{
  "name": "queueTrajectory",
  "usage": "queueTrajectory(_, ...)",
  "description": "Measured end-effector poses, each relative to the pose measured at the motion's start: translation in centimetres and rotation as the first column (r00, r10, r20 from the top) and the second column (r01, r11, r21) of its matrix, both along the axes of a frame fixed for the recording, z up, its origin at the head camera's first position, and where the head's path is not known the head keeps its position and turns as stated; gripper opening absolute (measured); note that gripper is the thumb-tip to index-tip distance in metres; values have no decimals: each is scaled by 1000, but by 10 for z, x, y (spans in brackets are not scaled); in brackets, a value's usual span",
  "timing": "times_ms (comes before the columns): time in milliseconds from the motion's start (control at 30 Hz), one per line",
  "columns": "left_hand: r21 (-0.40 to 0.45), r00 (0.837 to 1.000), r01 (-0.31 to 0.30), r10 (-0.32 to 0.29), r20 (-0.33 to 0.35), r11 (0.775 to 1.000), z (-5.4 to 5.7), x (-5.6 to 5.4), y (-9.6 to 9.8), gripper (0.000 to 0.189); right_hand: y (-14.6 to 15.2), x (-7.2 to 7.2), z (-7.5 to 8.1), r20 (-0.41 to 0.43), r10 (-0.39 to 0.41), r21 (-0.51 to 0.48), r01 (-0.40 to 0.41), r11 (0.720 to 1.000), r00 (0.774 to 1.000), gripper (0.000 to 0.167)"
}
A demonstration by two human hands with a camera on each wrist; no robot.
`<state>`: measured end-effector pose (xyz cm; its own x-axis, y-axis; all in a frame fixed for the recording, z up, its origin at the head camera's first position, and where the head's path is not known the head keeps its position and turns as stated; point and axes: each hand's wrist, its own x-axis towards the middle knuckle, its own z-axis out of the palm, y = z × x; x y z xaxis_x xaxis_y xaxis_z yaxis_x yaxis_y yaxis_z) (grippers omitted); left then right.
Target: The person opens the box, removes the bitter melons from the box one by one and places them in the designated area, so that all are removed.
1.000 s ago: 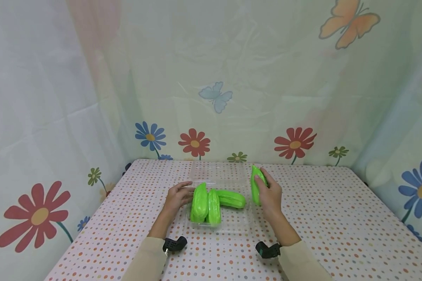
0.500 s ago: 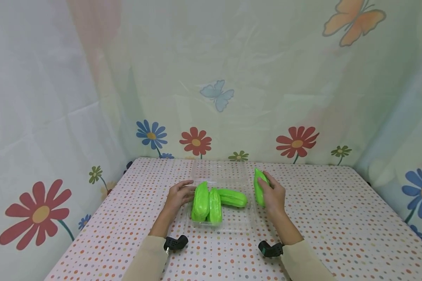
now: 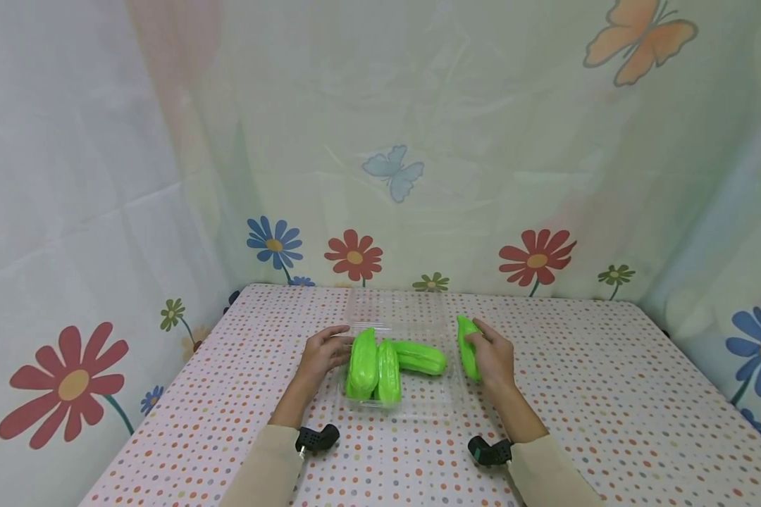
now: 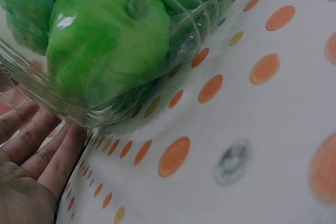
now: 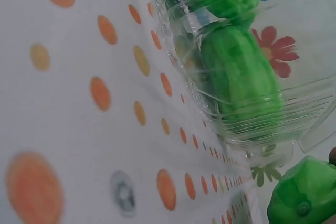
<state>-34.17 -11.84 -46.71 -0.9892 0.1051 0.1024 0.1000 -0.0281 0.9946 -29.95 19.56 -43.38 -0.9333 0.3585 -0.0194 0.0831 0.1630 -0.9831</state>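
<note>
A clear plastic clamshell box lies with its lid folded back. Inside it are several bright green, ridged, elongated toy vegetables; one of these toy vegetables lies crosswise at the right. My left hand is at the box's left side, its fingers extended against the wall in the left wrist view. To the right of the box, my right hand grips another green toy vegetable, pointed end away from me. Its blunt end shows in the right wrist view, where most of that hand is hidden.
A dotted cloth covers the table. Behind and beside it hang curtains printed with flowers and butterflies. Black wrist devices are strapped at both sleeves.
My right hand has shifted a little to the right and then lowered slightly toward me with the green toy vegetable. The left hand stays at the box, and the view has tilted slightly.
</note>
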Motion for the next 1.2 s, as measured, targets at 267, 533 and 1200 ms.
queueTrajectory(267,5,1000,11,-11,1,1000,1,1,-1,49,1,-3,-10,38,-30,94,26,995,999,62)
queueTrajectory(533,-4,1000,4,-4,5,1000,2,1,0,47,2,-2,-10,55,-33,133,25,991,998,63)
queueTrajectory(1200,-5,1000,1,-1,-1,1000,3,3,1,47,2,-5,-16,66,-57,225,41,974,996,62)
